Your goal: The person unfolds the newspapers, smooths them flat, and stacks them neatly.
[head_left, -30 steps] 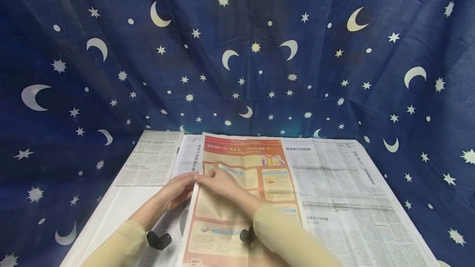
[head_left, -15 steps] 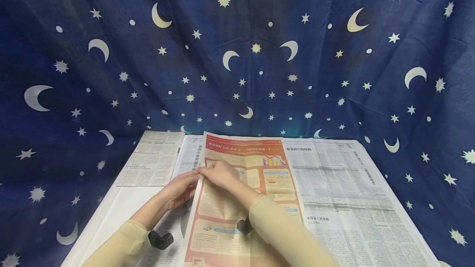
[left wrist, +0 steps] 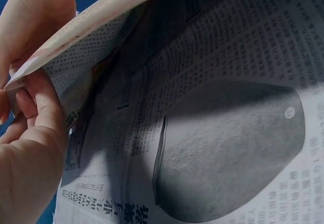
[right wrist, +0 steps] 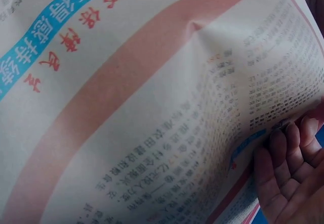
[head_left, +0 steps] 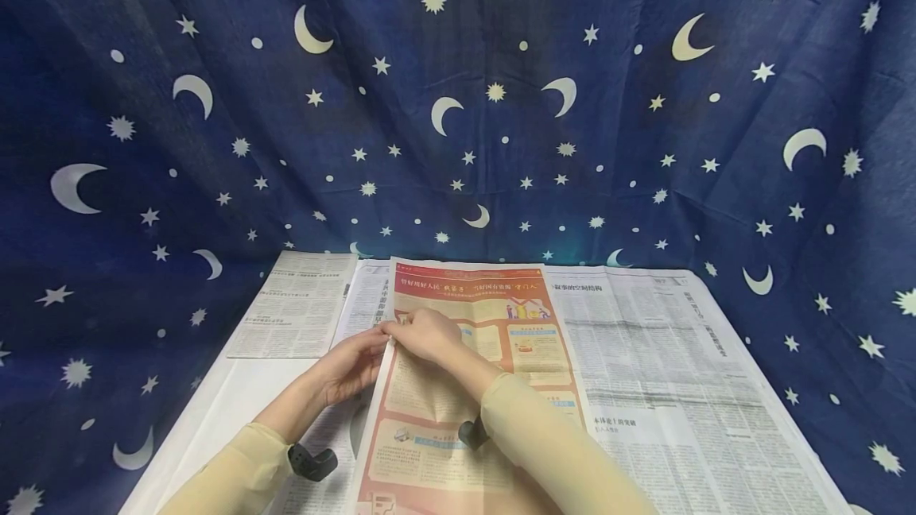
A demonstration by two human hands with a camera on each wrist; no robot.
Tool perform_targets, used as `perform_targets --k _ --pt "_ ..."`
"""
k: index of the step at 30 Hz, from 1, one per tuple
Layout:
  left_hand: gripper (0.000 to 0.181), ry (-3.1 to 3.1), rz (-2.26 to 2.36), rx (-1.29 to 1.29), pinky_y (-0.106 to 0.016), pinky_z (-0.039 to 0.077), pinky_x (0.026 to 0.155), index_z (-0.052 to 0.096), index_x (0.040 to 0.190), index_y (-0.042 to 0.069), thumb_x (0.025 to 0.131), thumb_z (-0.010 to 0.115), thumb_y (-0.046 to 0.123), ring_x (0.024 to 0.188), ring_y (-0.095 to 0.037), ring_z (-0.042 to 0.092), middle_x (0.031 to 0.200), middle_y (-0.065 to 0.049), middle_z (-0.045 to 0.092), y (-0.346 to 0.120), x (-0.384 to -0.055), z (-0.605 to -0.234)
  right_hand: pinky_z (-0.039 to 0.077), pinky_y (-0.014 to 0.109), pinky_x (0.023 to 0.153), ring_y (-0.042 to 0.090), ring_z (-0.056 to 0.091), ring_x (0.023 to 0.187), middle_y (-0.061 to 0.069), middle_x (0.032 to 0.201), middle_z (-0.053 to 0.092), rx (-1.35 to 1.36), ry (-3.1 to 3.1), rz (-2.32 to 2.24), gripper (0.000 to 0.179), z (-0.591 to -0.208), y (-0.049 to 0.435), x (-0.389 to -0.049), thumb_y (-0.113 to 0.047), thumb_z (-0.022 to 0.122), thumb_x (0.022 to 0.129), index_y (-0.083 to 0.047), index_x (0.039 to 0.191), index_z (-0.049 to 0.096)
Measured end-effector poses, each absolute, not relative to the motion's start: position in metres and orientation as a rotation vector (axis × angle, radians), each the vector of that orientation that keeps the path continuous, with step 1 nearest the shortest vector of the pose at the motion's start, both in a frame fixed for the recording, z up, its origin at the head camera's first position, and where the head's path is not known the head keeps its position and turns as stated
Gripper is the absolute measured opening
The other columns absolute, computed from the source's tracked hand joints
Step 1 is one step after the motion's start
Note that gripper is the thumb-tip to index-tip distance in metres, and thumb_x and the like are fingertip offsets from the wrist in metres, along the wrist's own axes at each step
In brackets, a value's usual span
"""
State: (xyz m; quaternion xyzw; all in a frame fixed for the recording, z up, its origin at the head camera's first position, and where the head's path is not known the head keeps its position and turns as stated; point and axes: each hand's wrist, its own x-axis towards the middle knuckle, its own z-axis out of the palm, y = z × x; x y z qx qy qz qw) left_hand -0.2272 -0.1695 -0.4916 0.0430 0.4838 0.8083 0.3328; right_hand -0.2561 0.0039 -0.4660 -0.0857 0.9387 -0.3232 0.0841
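A newspaper sheet with a red and orange printed page [head_left: 533, 356] lies over the middle of the table, its left edge raised. My left hand [head_left: 351, 368] holds that edge from the left side; in the left wrist view its curled fingers [left wrist: 43, 100] lie against the underside. My right hand [head_left: 428, 336] reaches across the printed side and pinches the same edge, thumb and fingertips close to the left hand's. In the right wrist view the page [right wrist: 116, 82] bulges and creases. Beneath the raised edge shows a grey printed picture [left wrist: 228, 153] on the paper below.
An open black-and-white newspaper [head_left: 644, 356] spreads out to the right. A smaller folded newspaper piece [head_left: 293, 308] lies at the back left of the white table [head_left: 207, 420]. A blue curtain with moons and stars [head_left: 458, 102] hangs behind.
My right hand has shifted slightly up and away along the raised edge, its knuckles now higher on the page. The left hand stays nearly in place; the sheet moves only a little.
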Motion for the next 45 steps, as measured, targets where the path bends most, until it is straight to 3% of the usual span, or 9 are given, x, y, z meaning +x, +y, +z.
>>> perform_targets --k 7,11,15,20,27,33,38,42,45 --pt "0.052 1.221 2.137 0.089 -0.042 0.039 0.098 0.021 0.143 0.008 0.098 0.044 0.02 0.118 -0.032 0.05 0.132 -0.019 0.046 -0.169 -0.228 -0.496 0.034 0.031 0.043 0.014 0.046 0.048 -0.005 0.05 0.046 -0.265 2.778 -1.006 0.057 -0.466 0.005 -0.253 -0.074 0.042 0.078 -0.022 0.057 0.054" --pt "0.056 1.352 2.127 -0.013 -0.043 0.043 0.094 0.024 0.14 0.004 0.096 0.047 0.032 0.111 -0.031 0.055 0.124 -0.017 0.053 -0.166 -0.232 -0.503 0.037 0.031 0.046 0.014 0.048 0.05 -0.004 0.055 0.05 -0.337 2.771 -1.029 0.048 -0.47 0.004 -0.253 -0.059 0.04 0.088 -0.023 0.063 0.058" --pt "0.058 1.724 2.002 -0.084 -0.044 0.051 0.081 0.035 0.133 0.001 0.091 0.057 0.034 0.097 -0.032 0.063 0.111 -0.019 0.061 -0.165 -0.237 -0.511 0.038 0.029 0.045 0.012 0.048 0.049 -0.006 0.058 0.053 -0.399 2.768 -0.987 0.029 -0.476 0.004 -0.252 -0.039 0.046 0.089 -0.021 0.068 0.056" --pt "0.048 2.289 1.68 -0.086 -0.036 0.056 0.062 0.048 0.116 -0.003 0.08 0.069 0.02 0.072 -0.026 0.066 0.088 -0.014 0.064 -0.163 -0.24 -0.518 0.043 0.028 0.044 0.011 0.053 0.05 -0.007 0.061 0.057 -0.475 2.712 -0.951 0.01 -0.484 0.01 -0.247 -0.028 0.057 0.084 -0.021 0.078 0.057" --pt "0.039 2.704 1.277 -0.002 -0.026 0.043 0.046 0.052 0.106 0.002 0.075 0.07 0.017 0.057 -0.016 0.051 0.074 -0.006 0.055 -0.158 -0.24 -0.52 0.044 0.026 0.052 0.009 0.057 0.054 -0.006 0.063 0.06 -0.591 2.553 -0.862 0.024 -0.496 0.016 -0.238 -0.031 0.068 0.081 -0.014 0.096 0.058" --pt "0.028 2.442 1.604 -0.044 -0.027 0.048 0.057 0.055 0.106 -0.001 0.088 0.061 0.02 0.068 -0.016 0.056 0.081 -0.007 0.058 -0.159 -0.24 -0.524 0.043 0.025 0.051 0.008 0.052 0.055 -0.001 0.081 0.064 -0.594 2.558 -0.903 0.014 -0.506 0.014 -0.24 -0.028 0.061 0.086 -0.015 0.09 0.057" --pt "0.032 1.973 1.938 -0.099 -0.035 0.054 0.076 0.051 0.115 -0.006 0.092 0.055 0.016 0.086 -0.022 0.062 0.097 -0.013 0.059 -0.163 -0.237 -0.526 0.036 0.023 0.043 0.011 0.039 0.044 -0.002 0.053 0.048 -0.47 2.403 -1.211 0.047 -0.509 0.009 -0.245 -0.045 0.04 0.097 -0.011 0.065 0.05" --pt "0.04 1.77 2.019 -0.051 -0.039 0.051 0.083 0.043 0.124 -0.008 0.093 0.054 0.015 0.093 -0.024 0.062 0.108 -0.017 0.058 -0.164 -0.236 -0.526 0.034 0.025 0.042 0.012 0.037 0.042 -0.003 0.047 0.039 -0.351 2.395 -1.295 0.057 -0.506 0.006 -0.245 -0.064 0.04 0.089 -0.017 0.056 0.046" --pt "0.043 1.712 2.023 -0.035 -0.034 0.054 0.078 0.039 0.128 -0.009 0.094 0.052 0.015 0.086 -0.02 0.064 0.107 -0.019 0.06 -0.164 -0.233 -0.526 0.033 0.028 0.042 0.014 0.038 0.042 -0.004 0.046 0.039 -0.265 2.445 -1.269 0.057 -0.503 0.003 -0.244 -0.071 0.044 0.081 -0.022 0.053 0.044"
